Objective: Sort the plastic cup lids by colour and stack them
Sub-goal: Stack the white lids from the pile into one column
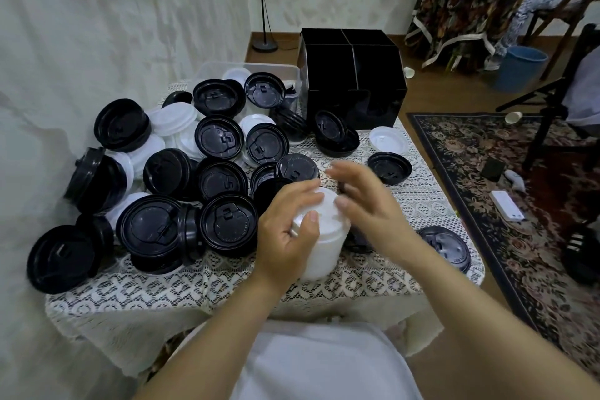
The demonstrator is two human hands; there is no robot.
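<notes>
The person sits at a small table (422,214) covered with a white lace cloth. Their left hand (289,237) wraps around a tall stack of white lids (324,247), thumb and fingers curled against its near side, holding it upright just above the cloth at the front middle of the table. The right hand (363,201) hovers at the top of that stack with fingers loosely spread; it is blurred, and I cannot tell whether it pinches anything, though its fingertips sit at the stack's upper rim.

To the left lies a big jumbled heap of black lids (220,136), some flat, some tilted on edge, with loose white lids (175,120) mixed in beneath and between them. A clear plastic bin (246,66) sits behind the heap. A black divided organiser box (354,81) stands at the far edge of the table. Near it a single white lid (387,139) lies by itself, with an upturned black lid (389,167) just in front of it. Another black lid (446,245) rests at the table's right front corner.

On the floor to the right are a patterned rug (519,178) and a blue bucket (521,68).
</notes>
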